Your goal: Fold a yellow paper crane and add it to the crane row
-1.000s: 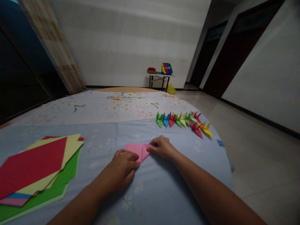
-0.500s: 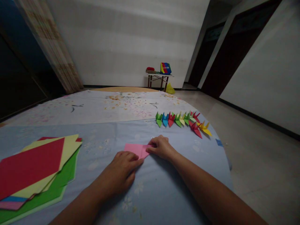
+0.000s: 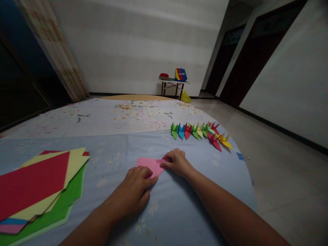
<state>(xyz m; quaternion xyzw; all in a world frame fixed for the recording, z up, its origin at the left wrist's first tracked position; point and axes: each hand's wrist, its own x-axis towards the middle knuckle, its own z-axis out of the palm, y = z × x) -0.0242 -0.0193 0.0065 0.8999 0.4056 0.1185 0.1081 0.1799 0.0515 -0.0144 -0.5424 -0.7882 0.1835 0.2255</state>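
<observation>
A folded pink paper [image 3: 150, 164] lies flat on the light blue cloth [image 3: 179, 212] in front of me. My left hand [image 3: 137, 189] rests on the paper's near corner, fingers curled and pressing it down. My right hand [image 3: 177, 162] pinches the paper's right tip against the cloth with closed fingers. Both hands touch the same sheet.
A stack of coloured paper sheets [image 3: 38, 188], red on top, lies at the left. A row of several folded paper cranes [image 3: 200, 132] sits beyond my right hand near the cloth's right edge. A small table [image 3: 174, 87] stands by the far wall. Bare floor lies to the right.
My left hand has slid slightly right along the pink paper's near edge. The right hand has stayed on the tip.
</observation>
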